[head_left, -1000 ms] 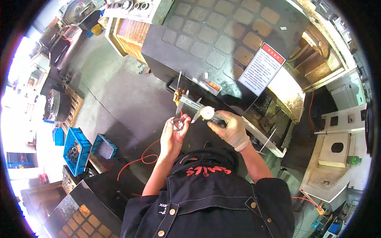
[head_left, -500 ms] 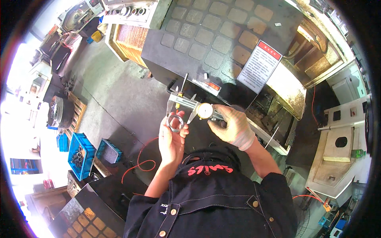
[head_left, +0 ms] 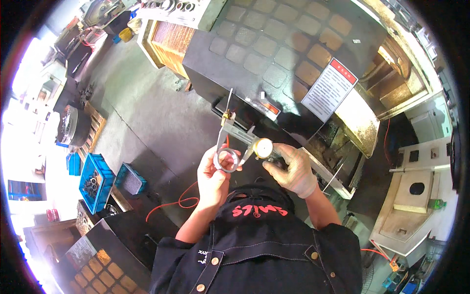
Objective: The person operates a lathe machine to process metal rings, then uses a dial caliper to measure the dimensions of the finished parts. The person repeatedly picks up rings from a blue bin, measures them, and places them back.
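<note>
Grey floor [head_left: 139,95] is stretching out below me, and a dark machine [head_left: 203,71] is standing just in front. Nearest, my black top [head_left: 264,262] is filling the lower part of my view. My bare left hand [head_left: 212,183] is gripping a metal ring [head_left: 227,169] between its thumb and curled fingers, the round hole facing up toward me. My gloved right hand [head_left: 296,171] is wrapping part-way around the dial end of a caliper [head_left: 238,133], thumb and fingers bending on either side of it. Long jaws are standing apart at the caliper's left end, with the ring sitting between them; whether both are touching it, I cannot tell. Ring and caliper are hanging in the air in my hands, near the machine's near edge. An orange hose [head_left: 188,200] is looping left of my left forearm. Farther left, a small blue crate [head_left: 142,186] is sitting beside a bigger blue crate [head_left: 108,179], which is holding dark rings [head_left: 91,187]. On the machine, a sign [head_left: 330,89] is lying along the right edge, by the near right corner. Beyond the crates, a pallet [head_left: 98,128] is carrying a round bin [head_left: 81,131] toward its left edge. Farthest off, a yellow bucket [head_left: 125,35] is standing on the floor.
</note>
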`<action>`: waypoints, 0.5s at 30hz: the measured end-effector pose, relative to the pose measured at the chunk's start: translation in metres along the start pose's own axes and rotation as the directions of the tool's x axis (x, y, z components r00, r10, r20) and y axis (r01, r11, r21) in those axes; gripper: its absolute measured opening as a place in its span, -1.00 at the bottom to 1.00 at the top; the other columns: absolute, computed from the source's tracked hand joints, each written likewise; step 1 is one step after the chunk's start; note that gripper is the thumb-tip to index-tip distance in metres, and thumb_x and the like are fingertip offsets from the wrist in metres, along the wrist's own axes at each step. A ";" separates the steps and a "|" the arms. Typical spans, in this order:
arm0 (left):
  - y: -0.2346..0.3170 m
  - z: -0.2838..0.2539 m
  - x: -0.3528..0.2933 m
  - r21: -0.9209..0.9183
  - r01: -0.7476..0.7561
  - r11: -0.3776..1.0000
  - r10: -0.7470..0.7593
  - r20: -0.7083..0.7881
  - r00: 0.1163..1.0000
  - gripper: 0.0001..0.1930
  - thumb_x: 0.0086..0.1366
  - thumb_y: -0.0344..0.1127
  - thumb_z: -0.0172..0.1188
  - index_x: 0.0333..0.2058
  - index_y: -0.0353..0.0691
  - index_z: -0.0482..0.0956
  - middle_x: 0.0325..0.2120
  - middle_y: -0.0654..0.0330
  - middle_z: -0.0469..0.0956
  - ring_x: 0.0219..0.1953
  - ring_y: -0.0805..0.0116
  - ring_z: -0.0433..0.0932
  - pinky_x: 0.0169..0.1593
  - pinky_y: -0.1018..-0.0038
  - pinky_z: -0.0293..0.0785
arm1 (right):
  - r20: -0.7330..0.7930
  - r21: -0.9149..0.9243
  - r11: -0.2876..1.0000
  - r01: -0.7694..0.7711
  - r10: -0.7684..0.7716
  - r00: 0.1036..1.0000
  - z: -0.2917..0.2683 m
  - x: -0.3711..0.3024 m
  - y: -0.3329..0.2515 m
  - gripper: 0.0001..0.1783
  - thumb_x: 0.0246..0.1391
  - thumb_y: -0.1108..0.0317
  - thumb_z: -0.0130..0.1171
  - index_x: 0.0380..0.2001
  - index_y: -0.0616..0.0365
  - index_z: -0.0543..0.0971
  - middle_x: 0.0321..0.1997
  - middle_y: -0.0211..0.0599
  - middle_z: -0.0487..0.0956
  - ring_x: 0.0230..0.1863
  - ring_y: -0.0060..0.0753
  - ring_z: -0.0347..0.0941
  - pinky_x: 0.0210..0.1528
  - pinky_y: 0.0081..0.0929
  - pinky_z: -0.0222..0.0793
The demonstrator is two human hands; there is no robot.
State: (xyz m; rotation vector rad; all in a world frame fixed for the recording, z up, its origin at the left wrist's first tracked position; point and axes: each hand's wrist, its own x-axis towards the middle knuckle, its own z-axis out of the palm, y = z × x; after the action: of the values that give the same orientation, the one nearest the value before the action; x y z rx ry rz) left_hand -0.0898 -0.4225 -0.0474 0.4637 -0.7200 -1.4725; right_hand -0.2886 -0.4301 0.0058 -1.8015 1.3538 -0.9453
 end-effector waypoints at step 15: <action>-0.003 -0.001 0.000 0.028 0.117 0.993 -0.119 0.071 0.990 -0.35 -0.04 -0.26 0.41 0.04 -0.27 0.36 -0.16 0.03 0.52 -0.12 0.30 0.50 -0.02 0.38 0.40 | 0.021 -0.090 0.992 0.091 -0.090 0.996 -0.002 -0.008 0.009 -0.61 -0.21 0.44 0.31 -0.22 0.26 0.52 -0.38 -0.15 0.58 -0.39 -0.37 0.53 -0.30 -0.48 0.43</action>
State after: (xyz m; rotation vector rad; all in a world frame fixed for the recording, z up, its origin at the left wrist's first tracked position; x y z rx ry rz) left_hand -0.0916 -0.4227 -0.0504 0.4796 -0.7789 -1.5998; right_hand -0.2962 -0.4249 -0.0019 -1.9493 1.3330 -0.9265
